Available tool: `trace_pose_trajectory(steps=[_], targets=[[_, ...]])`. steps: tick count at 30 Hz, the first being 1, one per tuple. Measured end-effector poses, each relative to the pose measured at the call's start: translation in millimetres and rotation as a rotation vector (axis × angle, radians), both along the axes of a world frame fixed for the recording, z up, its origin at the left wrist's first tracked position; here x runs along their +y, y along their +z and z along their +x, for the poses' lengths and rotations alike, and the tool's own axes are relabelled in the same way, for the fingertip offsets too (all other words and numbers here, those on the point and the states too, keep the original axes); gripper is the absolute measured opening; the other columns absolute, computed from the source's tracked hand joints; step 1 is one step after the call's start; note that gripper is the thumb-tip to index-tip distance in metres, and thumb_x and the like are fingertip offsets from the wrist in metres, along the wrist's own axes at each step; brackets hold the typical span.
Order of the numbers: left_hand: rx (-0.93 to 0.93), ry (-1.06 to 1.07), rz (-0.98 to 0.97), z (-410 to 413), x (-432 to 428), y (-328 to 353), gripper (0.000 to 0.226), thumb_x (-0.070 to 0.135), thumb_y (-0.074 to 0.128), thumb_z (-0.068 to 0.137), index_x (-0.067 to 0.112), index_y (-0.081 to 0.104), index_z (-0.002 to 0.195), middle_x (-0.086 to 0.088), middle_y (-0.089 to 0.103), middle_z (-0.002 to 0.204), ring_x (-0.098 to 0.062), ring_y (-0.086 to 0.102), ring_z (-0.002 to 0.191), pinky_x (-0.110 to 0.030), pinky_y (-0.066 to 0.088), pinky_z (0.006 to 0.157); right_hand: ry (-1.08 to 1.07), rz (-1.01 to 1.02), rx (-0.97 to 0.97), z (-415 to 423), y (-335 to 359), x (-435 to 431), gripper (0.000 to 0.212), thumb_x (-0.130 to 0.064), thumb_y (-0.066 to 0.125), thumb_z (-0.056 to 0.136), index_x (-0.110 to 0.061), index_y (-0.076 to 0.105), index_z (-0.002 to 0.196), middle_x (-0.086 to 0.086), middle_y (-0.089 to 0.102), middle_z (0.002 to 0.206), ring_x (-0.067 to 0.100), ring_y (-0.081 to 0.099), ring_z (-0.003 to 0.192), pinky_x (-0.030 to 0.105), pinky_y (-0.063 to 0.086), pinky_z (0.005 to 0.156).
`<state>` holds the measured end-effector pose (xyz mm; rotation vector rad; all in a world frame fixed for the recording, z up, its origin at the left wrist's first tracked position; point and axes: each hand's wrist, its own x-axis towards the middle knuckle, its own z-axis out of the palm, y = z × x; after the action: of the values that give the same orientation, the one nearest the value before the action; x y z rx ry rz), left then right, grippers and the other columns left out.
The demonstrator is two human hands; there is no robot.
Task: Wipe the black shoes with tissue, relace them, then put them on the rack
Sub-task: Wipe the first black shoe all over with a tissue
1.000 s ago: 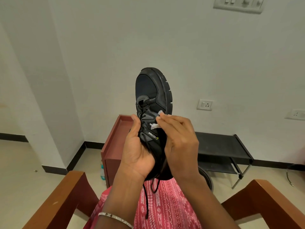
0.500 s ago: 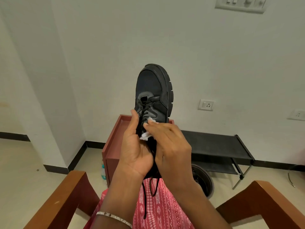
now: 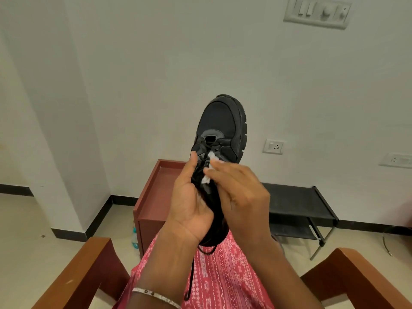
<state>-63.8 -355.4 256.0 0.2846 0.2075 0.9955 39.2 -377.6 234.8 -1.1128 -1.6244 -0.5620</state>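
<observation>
2 white walls [image 3: 156, 63] meet at a corner, with black skirting along a pale tiled floor [image 3: 33, 230]. Person seated: 2 wooden chair arms [image 3: 73, 275] frame a pink patterned lap [image 3: 223, 275]. Past the knees stands a red-brown cabinet [image 3: 153, 197]. Just right of it is the black rack [image 3: 294, 201], low, 2 tiers, set against the wall. No bench in view.

Black shoe [image 3: 220, 123] is held up in the air between lap and wall, toe pointing up and away, sole edge to the right, well apart from the rack. Only 1 shoe shows; the other is out of frame.

Left hand [image 3: 189, 206] wraps the heel end, thumb laid up along the lacing. Looks like a firm grip. Right hand [image 3: 243, 192] has its fingers bent over a small white tissue [image 3: 210, 156] wad and presses it on the tongue and laces; thumb hidden. Loose lace end [image 3: 191, 270] dangles over the lap.

Step, as I read it: wiping, early on. Relacing and racking not begun.

Risks:
- The tissue is thin. Rubbed across eyelets and lace crossings, it may snag, shred, and leave white lint on the black mesh.
- The shoe hangs on 1 hand. A hard stroke could twist it loose and drop it to the tiles.
- The dangling lace could catch under the wiping hand or pull further out of its eyelets.
</observation>
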Motion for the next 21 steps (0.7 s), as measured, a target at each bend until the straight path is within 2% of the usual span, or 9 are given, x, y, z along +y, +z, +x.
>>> trace_pose_trajectory(steps=[3, 7, 10, 12, 15, 17, 19, 21], targets=[[0.009, 0.012, 0.007, 0, -4, -2, 0.044, 0.04, 0.057, 0.096, 0.002, 0.075, 0.107, -0.012, 0.074, 0.105, -0.022, 0.075, 0.091, -0.029, 0.061, 0.071, -0.029, 0.004, 0.02, 0, 5, 6, 0.021, -0.011, 0.059, 0.096, -0.008, 0.078, 0.104, 0.003, 0.074, 0.114, 0.019, 0.068, 0.107, 0.029, 0.053, 0.094], [0.088, 0.037, 0.026, -3, -2, -4, 0.042, 0.042, 0.06, 0.09, 0.005, 0.08, 0.089, -0.008, 0.073, 0.084, -0.017, 0.072, 0.068, -0.025, 0.06, 0.06, 0.065, -0.03, 0.013, -13, -21, -26, 0.026, -0.015, 0.053, 0.102, -0.006, 0.076, 0.111, 0.005, 0.072, 0.119, 0.017, 0.066, 0.115, 0.034, 0.053, 0.097], [0.114, 0.016, 0.002, -1, -1, -8, 0.042, 0.044, 0.064, 0.086, 0.006, 0.08, 0.09, -0.007, 0.071, 0.085, -0.015, 0.068, 0.065, -0.023, 0.059, 0.061, 0.044, -0.032, -0.014, -12, -34, -35, 0.023, -0.012, 0.056, 0.1, -0.005, 0.076, 0.112, 0.006, 0.071, 0.121, 0.017, 0.065, 0.117, 0.033, 0.053, 0.099], [0.074, -0.024, -0.039, 0, -4, -7, 0.043, 0.043, 0.064, 0.088, 0.003, 0.077, 0.1, -0.009, 0.074, 0.091, -0.017, 0.073, 0.076, -0.025, 0.061, 0.075, -0.013, -0.012, -0.035, -3, -27, -22, 0.02, -0.007, 0.061, 0.097, -0.004, 0.076, 0.11, 0.007, 0.072, 0.118, 0.02, 0.066, 0.115, 0.032, 0.052, 0.099], [0.01, -0.066, -0.045, 4, -11, -4, 0.045, 0.039, 0.061, 0.093, 0.001, 0.073, 0.114, -0.012, 0.071, 0.116, -0.023, 0.071, 0.103, -0.03, 0.054, 0.096, -0.115, 0.045, -0.05, 16, -4, 5, 0.021, -0.008, 0.058, 0.099, -0.002, 0.076, 0.109, 0.008, 0.074, 0.114, 0.025, 0.066, 0.11, 0.028, 0.049, 0.102], [-0.023, -0.069, -0.033, 6, -14, -3, 0.044, 0.037, 0.06, 0.095, 0.001, 0.071, 0.118, -0.013, 0.069, 0.123, -0.024, 0.068, 0.112, -0.031, 0.049, 0.103, -0.15, 0.067, -0.053, 22, 6, 13, 0.022, -0.007, 0.056, 0.099, -0.002, 0.076, 0.11, 0.008, 0.074, 0.114, 0.026, 0.066, 0.11, 0.027, 0.048, 0.103], [-0.008, -0.069, -0.006, 4, -13, -4, 0.043, 0.038, 0.061, 0.095, 0.001, 0.073, 0.114, -0.012, 0.071, 0.119, -0.023, 0.071, 0.106, -0.03, 0.053, 0.097, -0.155, 0.065, -0.041, 15, 2, 7, 0.025, -0.01, 0.053, 0.102, -0.002, 0.076, 0.109, 0.008, 0.073, 0.115, 0.025, 0.066, 0.11, 0.027, 0.049, 0.102], [0.069, -0.037, 0.011, 1, -9, -7, 0.041, 0.039, 0.064, 0.092, 0.002, 0.077, 0.103, -0.012, 0.074, 0.104, -0.022, 0.074, 0.09, -0.029, 0.06, 0.081, -0.112, 0.032, -0.021, 0, -14, -9, 0.027, -0.015, 0.053, 0.103, -0.003, 0.076, 0.11, 0.008, 0.073, 0.117, 0.022, 0.067, 0.11, 0.029, 0.051, 0.1]])
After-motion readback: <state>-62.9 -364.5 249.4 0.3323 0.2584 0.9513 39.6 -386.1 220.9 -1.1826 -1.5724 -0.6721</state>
